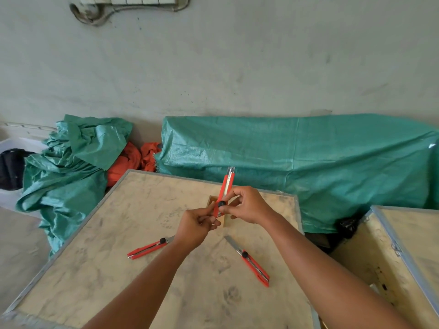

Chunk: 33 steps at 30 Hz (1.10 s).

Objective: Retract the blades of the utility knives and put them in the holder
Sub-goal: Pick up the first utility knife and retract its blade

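From the head camera, both hands hold one red plastic knife [224, 193] upright above a small square wooden holder [226, 220] on the dusty plywood crate top [118, 269]. The left hand [196, 227] pinches its lower end; the right hand [249, 205] curls around the middle by the round black knob. Two more red knives, one left [147, 250] and one right [251, 263], lie flat with thin grey blades out. Crinkled green tarp [297, 162] lies behind.
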### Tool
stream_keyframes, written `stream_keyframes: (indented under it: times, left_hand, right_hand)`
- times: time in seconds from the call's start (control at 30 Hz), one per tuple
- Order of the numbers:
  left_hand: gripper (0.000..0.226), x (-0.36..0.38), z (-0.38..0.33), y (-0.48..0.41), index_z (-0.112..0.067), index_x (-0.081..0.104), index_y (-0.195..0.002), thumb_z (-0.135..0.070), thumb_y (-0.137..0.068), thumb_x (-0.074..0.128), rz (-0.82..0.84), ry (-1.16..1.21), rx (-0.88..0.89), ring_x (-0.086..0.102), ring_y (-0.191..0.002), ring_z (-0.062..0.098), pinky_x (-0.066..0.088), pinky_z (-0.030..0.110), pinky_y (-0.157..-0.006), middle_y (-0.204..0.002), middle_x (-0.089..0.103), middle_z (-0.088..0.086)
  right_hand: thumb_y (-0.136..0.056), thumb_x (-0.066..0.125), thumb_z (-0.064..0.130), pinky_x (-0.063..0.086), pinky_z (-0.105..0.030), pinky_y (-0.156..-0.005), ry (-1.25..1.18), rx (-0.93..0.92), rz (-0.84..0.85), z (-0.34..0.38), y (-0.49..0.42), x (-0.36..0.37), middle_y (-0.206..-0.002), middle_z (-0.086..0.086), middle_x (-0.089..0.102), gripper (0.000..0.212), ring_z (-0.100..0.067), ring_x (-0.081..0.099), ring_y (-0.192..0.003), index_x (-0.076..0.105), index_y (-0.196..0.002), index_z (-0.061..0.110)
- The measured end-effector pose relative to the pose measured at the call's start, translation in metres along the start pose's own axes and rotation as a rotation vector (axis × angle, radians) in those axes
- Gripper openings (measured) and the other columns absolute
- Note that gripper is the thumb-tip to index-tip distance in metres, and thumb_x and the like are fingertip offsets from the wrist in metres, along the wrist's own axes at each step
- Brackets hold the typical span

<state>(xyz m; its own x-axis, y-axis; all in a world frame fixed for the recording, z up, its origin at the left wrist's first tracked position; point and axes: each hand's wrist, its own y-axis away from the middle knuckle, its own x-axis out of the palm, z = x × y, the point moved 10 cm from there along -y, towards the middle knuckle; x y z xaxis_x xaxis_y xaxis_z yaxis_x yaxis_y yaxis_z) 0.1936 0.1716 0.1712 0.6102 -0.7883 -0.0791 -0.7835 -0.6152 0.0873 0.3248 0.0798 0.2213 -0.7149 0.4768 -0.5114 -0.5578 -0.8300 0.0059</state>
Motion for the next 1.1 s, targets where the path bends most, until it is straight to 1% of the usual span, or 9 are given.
stream_keyframes:
  times: [0.2,0.4,0.53,0.63,0.7,0.77,0.87,0.97,1.1]
  left_hand:
    - [0.044,-0.004,-0.009,-0.005,-0.011,0.066,-0.120,0.018,-0.090,0.054,0.002,0.051,0.017,0.071,-0.074,0.007,0.061,0.030,-0.080,-0.083,0.074,0.006]
    - [0.046,-0.011,-0.007,-0.010,-0.011,0.064,-0.125,0.018,-0.091,0.053,0.000,0.049,0.015,0.070,-0.078,0.014,0.060,0.033,-0.084,-0.072,0.075,-0.005]
    - [0.044,-0.017,-0.003,-0.016,-0.011,0.065,-0.124,0.016,-0.090,0.056,-0.007,0.051,0.012,0.072,-0.079,0.014,0.061,0.032,-0.084,-0.083,0.076,0.004]
    - [0.043,-0.017,-0.002,-0.021,-0.011,0.066,-0.123,0.016,-0.090,0.057,0.002,0.031,0.017,0.073,-0.078,0.013,0.061,0.029,-0.081,-0.090,0.075,0.010]
    - [0.043,-0.017,0.001,-0.027,-0.010,0.067,-0.123,0.016,-0.091,0.055,0.007,0.000,0.016,0.072,-0.077,0.013,0.061,0.028,-0.080,-0.090,0.074,0.013]
    - [0.043,-0.017,0.005,-0.034,-0.010,0.066,-0.124,0.015,-0.091,0.055,0.008,-0.026,0.009,0.071,-0.078,0.014,0.061,0.029,-0.080,-0.090,0.074,0.017]
    - [0.045,-0.018,0.013,-0.047,-0.012,0.064,-0.127,0.013,-0.091,0.056,0.009,-0.059,-0.012,0.071,-0.083,0.016,0.061,0.026,-0.076,-0.099,0.075,0.018]
    - [0.044,-0.017,0.020,-0.065,-0.015,0.064,-0.128,0.010,-0.092,0.058,0.008,-0.113,-0.031,0.069,-0.088,0.014,0.060,0.021,-0.070,-0.103,0.076,0.005]
    - [0.043,-0.017,0.027,-0.096,-0.018,0.066,-0.127,0.006,-0.091,0.060,-0.001,-0.172,-0.037,0.069,-0.100,0.021,0.062,0.030,-0.076,-0.108,0.075,-0.001]
  right_hand:
    - [-0.086,0.081,0.010,0.066,-0.035,-0.069,-0.096,-0.037,0.023,0.010,-0.007,0.008,-0.103,-0.005,0.079,0.030,-0.012,0.078,-0.075,0.075,-0.115,0.014]
    - [-0.078,0.088,0.017,0.066,-0.038,-0.065,-0.021,-0.044,-0.074,0.011,-0.017,0.007,-0.085,-0.006,0.079,0.020,-0.015,0.078,-0.069,0.070,-0.086,0.015]
    - [-0.084,0.083,0.015,0.063,-0.023,-0.064,-0.041,-0.084,-0.036,0.014,-0.020,0.011,-0.106,0.003,0.076,0.038,-0.013,0.078,-0.078,0.073,-0.120,0.020]
    - [-0.080,0.086,0.019,0.059,-0.018,-0.062,0.011,-0.071,-0.093,0.010,-0.026,0.010,-0.096,0.001,0.079,0.019,-0.009,0.076,-0.072,0.078,-0.097,0.015]
    - [-0.076,0.089,0.026,0.056,-0.015,-0.060,0.037,-0.058,-0.176,0.006,-0.030,0.007,-0.089,0.003,0.079,0.021,-0.005,0.075,-0.069,0.073,-0.084,0.015]
    - [-0.078,0.087,0.031,0.058,-0.018,-0.063,0.015,-0.069,-0.223,0.001,-0.034,0.006,-0.087,0.004,0.078,0.021,-0.007,0.075,-0.072,0.071,-0.082,0.017]
    - [-0.090,0.075,0.028,0.064,-0.034,-0.073,-0.048,-0.042,-0.258,-0.014,-0.043,0.005,-0.096,0.007,0.073,0.012,-0.012,0.073,-0.083,0.073,-0.099,0.021]
    - [-0.092,0.073,0.018,0.063,-0.034,-0.080,-0.028,-0.004,-0.314,-0.029,-0.056,0.002,-0.103,0.004,0.072,0.023,-0.009,0.071,-0.088,0.072,-0.114,0.023]
    - [-0.088,0.077,0.010,0.063,-0.033,-0.081,-0.013,0.020,-0.341,-0.045,-0.081,-0.002,-0.105,0.006,0.073,0.031,0.000,0.067,-0.088,0.075,-0.114,0.027]
